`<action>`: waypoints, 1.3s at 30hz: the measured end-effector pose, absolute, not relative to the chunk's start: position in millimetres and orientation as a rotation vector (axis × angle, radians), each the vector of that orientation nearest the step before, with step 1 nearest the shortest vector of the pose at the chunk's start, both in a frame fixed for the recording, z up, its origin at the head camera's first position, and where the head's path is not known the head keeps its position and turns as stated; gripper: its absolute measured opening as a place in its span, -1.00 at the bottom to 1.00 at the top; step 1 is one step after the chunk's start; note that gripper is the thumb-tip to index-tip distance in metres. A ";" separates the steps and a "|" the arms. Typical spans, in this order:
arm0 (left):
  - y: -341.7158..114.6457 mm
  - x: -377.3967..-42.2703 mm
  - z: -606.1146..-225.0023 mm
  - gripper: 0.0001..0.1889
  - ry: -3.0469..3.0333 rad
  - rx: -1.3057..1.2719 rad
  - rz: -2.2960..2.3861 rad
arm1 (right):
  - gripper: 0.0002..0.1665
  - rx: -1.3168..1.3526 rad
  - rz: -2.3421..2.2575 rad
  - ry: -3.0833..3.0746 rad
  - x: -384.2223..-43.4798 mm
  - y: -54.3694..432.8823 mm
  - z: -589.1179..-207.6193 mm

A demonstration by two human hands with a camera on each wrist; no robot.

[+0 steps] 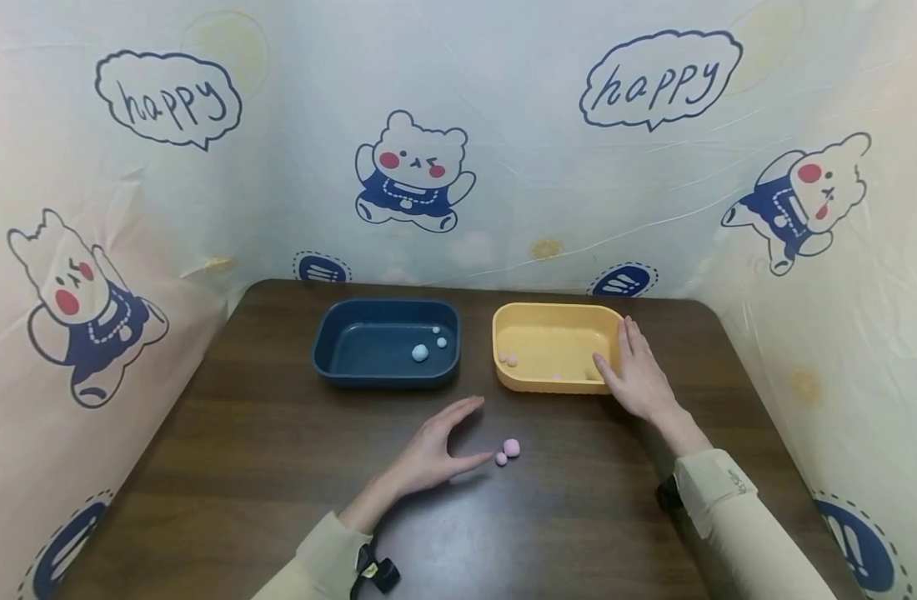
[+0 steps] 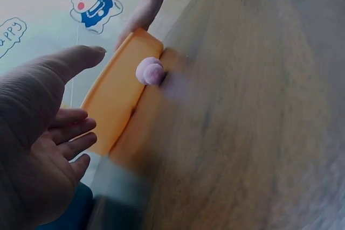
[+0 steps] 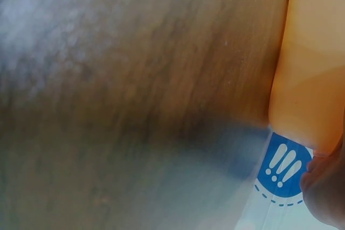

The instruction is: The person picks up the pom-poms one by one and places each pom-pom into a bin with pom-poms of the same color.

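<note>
My left hand point(image 1: 432, 450) is over the table with thumb and fingers spread apart, holding nothing. Just past its thumb tip, two pink balls point(image 1: 511, 448) sit side by side, one bigger than the other; the left wrist view shows the pink balls point(image 2: 150, 71) overlapping. My right hand point(image 1: 640, 375) holds the right end of the yellow tray point(image 1: 552, 387), its thumb over the front rim and its fingers along the right side. Several small pink balls point(image 1: 512, 360) lie inside that tray. In the right wrist view, fingertips point(image 3: 310, 164) show at the end of the tray.
A dark blue tray point(image 1: 387, 382) stands left of the yellow one, with three light blue balls point(image 1: 420, 353) in it. Both trays are toward the back of the brown wooden table point(image 1: 241, 467). A printed curtain point(image 1: 503, 167) hangs around the back and sides.
</note>
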State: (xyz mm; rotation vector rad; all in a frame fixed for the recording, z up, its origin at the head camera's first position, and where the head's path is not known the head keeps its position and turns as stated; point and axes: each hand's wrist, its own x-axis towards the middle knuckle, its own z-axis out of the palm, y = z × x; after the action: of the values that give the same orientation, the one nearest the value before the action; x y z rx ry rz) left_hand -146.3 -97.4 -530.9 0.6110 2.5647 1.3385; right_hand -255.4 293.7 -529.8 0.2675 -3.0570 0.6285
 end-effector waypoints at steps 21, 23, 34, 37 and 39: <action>-87.8 -138.2 -539.3 -0.13 2.460 0.640 1.328 | 0.12 0.258 0.634 -3.053 -254.3 294.5 -530.6; -87.0 -138.3 -540.8 -0.17 2.458 0.644 1.325 | 0.13 0.259 0.636 -3.050 -254.4 293.9 -530.6; -83.8 -139.4 -561.0 -0.33 2.498 0.766 1.365 | 0.12 0.262 0.637 -3.051 -254.6 293.5 -531.6; -81.8 -140.9 -574.4 -0.40 2.588 0.861 1.379 | 0.12 0.264 0.631 -3.050 -254.6 293.3 -530.9; -79.8 -141.4 -578.8 -0.45 2.635 0.921 1.402 | 0.12 0.266 0.631 -3.047 -255.0 293.0 -530.7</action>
State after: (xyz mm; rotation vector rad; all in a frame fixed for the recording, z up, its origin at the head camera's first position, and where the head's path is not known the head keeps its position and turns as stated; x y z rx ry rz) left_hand -141.4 -79.8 -578.8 0.9214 2.6349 1.4025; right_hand -255.0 293.0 -530.7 0.2660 -3.0472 0.6314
